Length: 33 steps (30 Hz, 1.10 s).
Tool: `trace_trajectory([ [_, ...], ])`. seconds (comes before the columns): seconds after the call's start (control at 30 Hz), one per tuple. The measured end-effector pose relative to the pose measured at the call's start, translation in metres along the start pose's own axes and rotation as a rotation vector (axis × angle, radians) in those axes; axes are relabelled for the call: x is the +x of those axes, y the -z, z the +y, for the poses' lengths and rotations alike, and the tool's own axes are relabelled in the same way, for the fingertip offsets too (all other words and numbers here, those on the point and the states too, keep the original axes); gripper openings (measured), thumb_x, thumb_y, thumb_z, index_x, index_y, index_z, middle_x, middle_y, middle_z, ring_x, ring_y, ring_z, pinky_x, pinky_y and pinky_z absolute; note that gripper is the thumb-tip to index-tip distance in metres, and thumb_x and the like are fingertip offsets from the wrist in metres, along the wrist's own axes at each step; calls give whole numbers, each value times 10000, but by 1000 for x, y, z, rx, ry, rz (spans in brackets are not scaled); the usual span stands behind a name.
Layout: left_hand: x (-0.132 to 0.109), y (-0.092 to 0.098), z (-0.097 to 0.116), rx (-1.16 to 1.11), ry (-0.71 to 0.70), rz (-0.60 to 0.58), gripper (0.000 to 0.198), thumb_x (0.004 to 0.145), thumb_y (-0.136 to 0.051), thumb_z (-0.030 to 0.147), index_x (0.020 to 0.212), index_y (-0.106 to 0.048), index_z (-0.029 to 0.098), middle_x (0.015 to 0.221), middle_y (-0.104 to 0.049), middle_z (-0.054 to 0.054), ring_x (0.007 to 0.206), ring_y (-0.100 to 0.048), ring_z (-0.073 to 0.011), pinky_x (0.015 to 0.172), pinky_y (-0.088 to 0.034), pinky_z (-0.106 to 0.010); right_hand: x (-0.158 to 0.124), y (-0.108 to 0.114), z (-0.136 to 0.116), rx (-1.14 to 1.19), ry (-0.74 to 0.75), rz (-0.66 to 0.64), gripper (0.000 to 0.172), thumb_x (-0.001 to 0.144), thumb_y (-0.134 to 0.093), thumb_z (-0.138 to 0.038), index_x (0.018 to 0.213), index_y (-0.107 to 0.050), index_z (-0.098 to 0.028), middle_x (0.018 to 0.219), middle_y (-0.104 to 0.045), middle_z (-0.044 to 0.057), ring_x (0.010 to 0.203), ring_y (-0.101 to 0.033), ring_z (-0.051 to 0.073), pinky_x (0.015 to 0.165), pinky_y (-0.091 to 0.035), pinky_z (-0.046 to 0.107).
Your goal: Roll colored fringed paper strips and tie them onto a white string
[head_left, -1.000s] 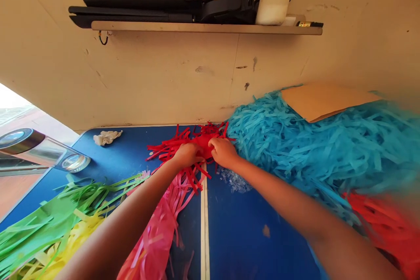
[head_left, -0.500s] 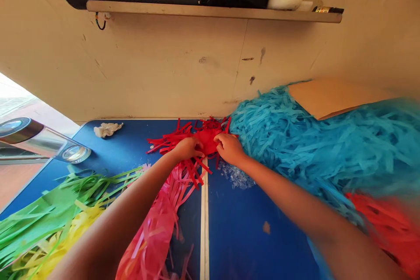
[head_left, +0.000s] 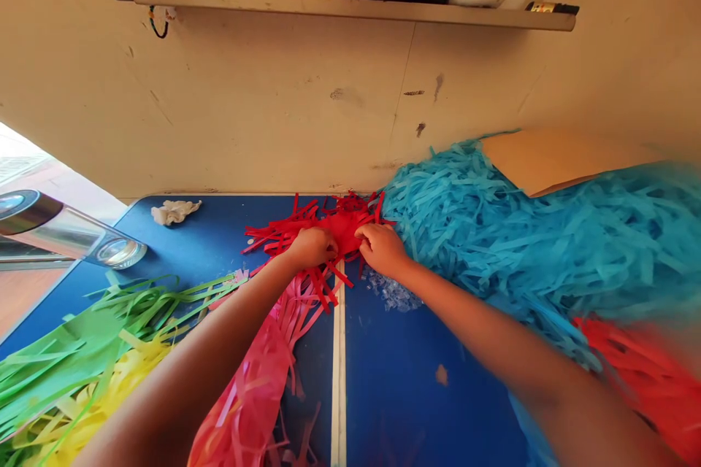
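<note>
Fringed red tissue paper [head_left: 345, 228] lies at the back of the blue table, its cut strips spreading to both sides. My left hand [head_left: 314, 247] pinches its left edge with curled fingers. At the right edge my right hand [head_left: 382, 248] has thumb and fingers closed on the same paper. Just below the left hand, pink fringed paper [head_left: 263, 357] runs toward me, partly under my forearm. Next to the right hand rises a big heap of blue paper strips [head_left: 526, 241]. Small clear bits [head_left: 391, 292] are scattered under the right wrist.
Green [head_left: 87, 343] and yellow fringed paper [head_left: 104, 394] lie at left. A clear bottle [head_left: 77, 230] lies near the left edge beside crumpled tissue [head_left: 175, 211]. Brown paper [head_left: 564, 160] rests on the blue heap; more red paper [head_left: 640, 372] is at right. A shelf [head_left: 350, 9] overhangs the table.
The view has tilted down slightly, so the shelf sits higher in the picture. Both hands keep hold of the red paper, with hardly any movement.
</note>
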<state>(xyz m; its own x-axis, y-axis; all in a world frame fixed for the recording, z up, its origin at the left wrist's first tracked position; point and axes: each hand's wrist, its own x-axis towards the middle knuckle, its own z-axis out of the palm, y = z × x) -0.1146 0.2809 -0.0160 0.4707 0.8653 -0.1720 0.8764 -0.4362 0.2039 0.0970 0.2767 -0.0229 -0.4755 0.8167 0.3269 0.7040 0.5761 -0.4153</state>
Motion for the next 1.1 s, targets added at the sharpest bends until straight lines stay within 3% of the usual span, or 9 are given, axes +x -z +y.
trace_trajectory([
  [0.23,1,-7,15,67,31,6,245,903,-621,370,1011,-649,152,1071,-666,-61,1024,-626,-217,911,-511,-460,-4,2,-2,-21,1,14,226,831,-508,-74,967,-656,-178,973,-728,57,927,-638,212,847,-394,328],
  [0.47,4,-10,2,-52,63,0,280,918,-604,371,1095,-628,154,1077,-666,-60,911,-654,-181,802,-561,-388,-11,5,-7,-78,23,1,225,881,-493,-111,1024,-657,-168,1004,-723,77,954,-627,218,873,-372,359],
  [0.73,5,-6,-7,-154,108,-7,257,914,-613,361,1045,-643,142,1013,-678,-43,847,-658,-165,749,-568,-352,-18,-11,-24,-160,275,-230,252,894,-550,-261,1083,-703,-194,1088,-718,75,1007,-598,239,929,-352,384],
  [0.9,2,1,-8,-113,148,67,257,923,-596,368,1035,-638,141,987,-676,-36,839,-656,-165,758,-561,-356,-16,-29,-35,-249,208,-246,421,944,-487,-313,1263,-598,-62,1233,-649,190,1104,-558,305,980,-340,458],
  [1.1,-9,-1,15,102,241,212,360,897,-608,400,1159,-586,154,1152,-632,-87,1076,-597,-244,938,-473,-478,-11,-29,-38,-286,185,-254,478,922,-510,-333,1331,-548,-88,1328,-601,165,1192,-509,294,1029,-323,444],
])
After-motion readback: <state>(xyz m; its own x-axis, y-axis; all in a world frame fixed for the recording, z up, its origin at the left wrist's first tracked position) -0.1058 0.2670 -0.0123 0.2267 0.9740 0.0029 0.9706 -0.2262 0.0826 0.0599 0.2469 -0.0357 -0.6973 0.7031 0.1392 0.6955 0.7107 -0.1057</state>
